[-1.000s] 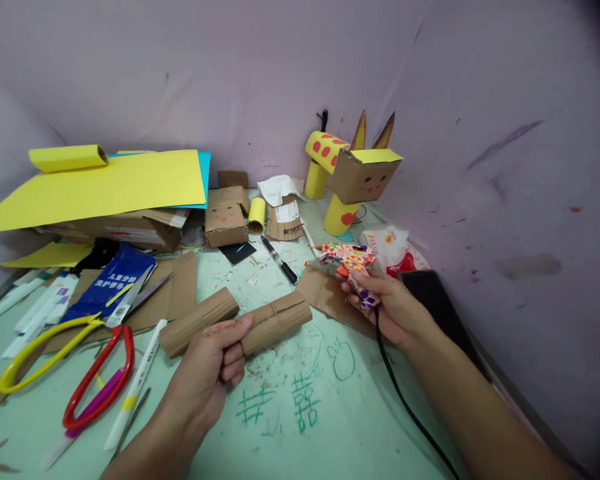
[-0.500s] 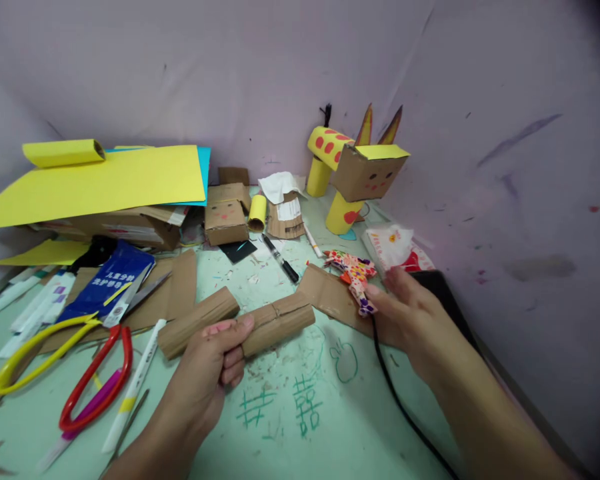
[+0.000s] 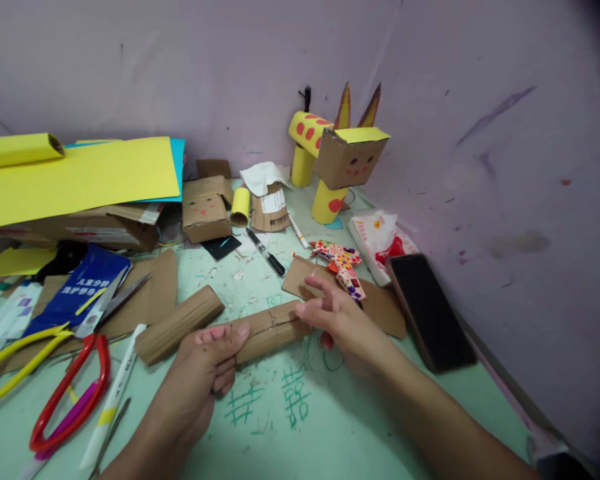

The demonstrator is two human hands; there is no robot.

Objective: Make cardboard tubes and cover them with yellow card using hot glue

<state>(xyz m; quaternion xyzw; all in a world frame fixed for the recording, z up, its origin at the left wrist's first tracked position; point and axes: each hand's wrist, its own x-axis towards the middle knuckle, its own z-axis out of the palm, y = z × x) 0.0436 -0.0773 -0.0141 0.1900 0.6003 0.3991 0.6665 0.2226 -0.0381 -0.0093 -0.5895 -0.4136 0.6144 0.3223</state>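
Between the left fingers and right fingers, a tube of matt brown cardboard is showing creased, ridged sides. Left of the left fingers, scissors are pairing smooth, plastic-looking handles with grey metal blades. Beyond them, a sheet of yellow paper is looking flat and matt. Right of the right fingers, a phone is presenting a smooth, dark, glassy face.
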